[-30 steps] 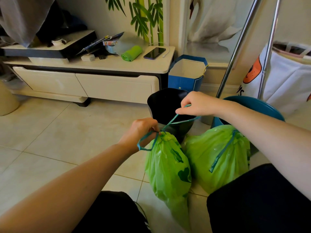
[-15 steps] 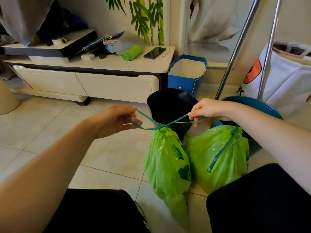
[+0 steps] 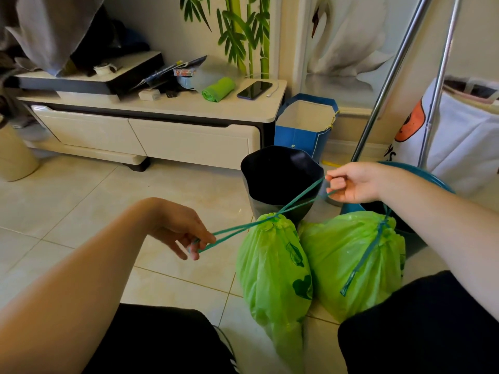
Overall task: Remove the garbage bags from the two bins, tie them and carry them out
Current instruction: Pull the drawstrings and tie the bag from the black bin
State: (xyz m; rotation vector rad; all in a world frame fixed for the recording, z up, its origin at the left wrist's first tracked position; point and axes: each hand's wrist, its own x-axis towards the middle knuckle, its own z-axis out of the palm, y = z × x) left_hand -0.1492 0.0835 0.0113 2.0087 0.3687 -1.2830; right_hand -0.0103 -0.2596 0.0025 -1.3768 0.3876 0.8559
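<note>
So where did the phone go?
The phone lies on the right end of the low white cabinet, in the head view's upper middle, between the rolled green bags and a white cable.

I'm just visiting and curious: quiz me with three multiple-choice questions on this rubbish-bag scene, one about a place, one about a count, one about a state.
1. Where does the phone lie?
A. on the low cabinet
B. on the floor
C. in the blue paper bag

2. How many green garbage bags stand on the floor?
A. one
B. two
C. three

3. What are the left hand and right hand doing?
A. resting idle
B. lifting the black bin
C. pulling the drawstrings apart

Answers: 1 A, it lies beside the green roll; 2 B, two stand side by side; 3 C, the strings run taut from the bag's neck to each hand.
</note>
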